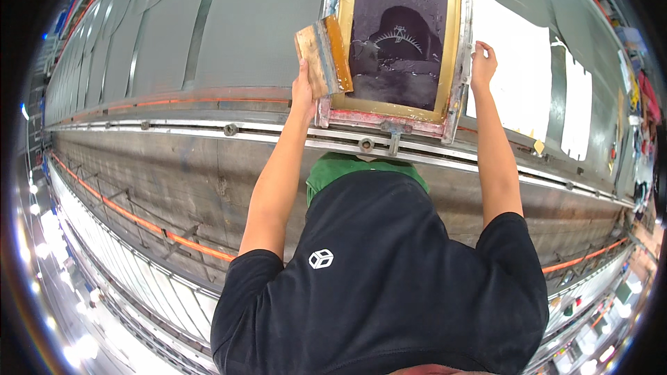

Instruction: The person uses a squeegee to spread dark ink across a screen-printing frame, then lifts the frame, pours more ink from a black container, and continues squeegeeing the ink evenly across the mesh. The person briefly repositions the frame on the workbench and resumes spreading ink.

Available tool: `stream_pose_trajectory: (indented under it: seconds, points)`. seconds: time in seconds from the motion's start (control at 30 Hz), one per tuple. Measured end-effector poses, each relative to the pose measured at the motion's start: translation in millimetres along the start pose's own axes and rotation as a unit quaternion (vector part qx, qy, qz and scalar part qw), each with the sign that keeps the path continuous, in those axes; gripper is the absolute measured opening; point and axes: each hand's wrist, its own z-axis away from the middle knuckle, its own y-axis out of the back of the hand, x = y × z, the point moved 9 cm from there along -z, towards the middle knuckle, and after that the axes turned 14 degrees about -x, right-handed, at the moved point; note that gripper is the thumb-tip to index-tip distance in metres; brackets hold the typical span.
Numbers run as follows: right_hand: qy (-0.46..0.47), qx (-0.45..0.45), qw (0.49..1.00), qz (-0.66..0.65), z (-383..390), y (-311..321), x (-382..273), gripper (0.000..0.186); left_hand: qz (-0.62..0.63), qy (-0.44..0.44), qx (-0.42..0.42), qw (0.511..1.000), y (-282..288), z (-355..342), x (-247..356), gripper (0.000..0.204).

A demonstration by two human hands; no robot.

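A printing screen (451, 48) lies ahead of me, its metal-edged frame bordered inside with yellow tape. Its dark purple mesh (396, 21) carries a pale curved design and wet-looking smears of ink. My left hand (302, 94) is closed on the wooden handle of a squeegee (325, 59), which is tilted over the frame's left side with its amber blade toward the mesh. Beside the frame's right edge is my right hand (484, 66), fingers bent toward the thumb. Whatever those fingertips hold, if anything, is too small to make out.
A long grey table (250, 28) stretches left and right, with white sheets (514, 62) to the right. Along its near edge runs a metal rail (278, 133) with bolts. A metal bracket (394, 140) joins the screen's near side there. Orange-edged structures lie behind me.
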Motion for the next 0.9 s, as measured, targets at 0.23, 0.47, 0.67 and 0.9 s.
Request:
stream_pose_trajectory:
  seconds: [0.23, 0.47, 0.67, 0.9]
  points:
    - [0.038, 0.044, 0.996, 0.074, 16, -9, 6, 0.020, -0.055, 0.019, 0.007, 0.998, 9, 11, 11, 0.070]
    - [-0.015, 0.033, 0.996, 0.085, 30, -34, 0, 0.020, -0.188, -0.082, -0.023, 0.979, -24, 38, 86, 0.052]
    - [-0.026, 0.007, 0.995, 0.096, 34, -40, -14, 0.024, -0.589, -0.222, -0.081, 0.773, -119, 24, 128, 0.036]
    - [0.018, -0.010, 0.997, 0.078, 25, -39, -12, 0.027, -0.800, -0.245, 0.007, 0.547, -178, -58, 125, 0.037]
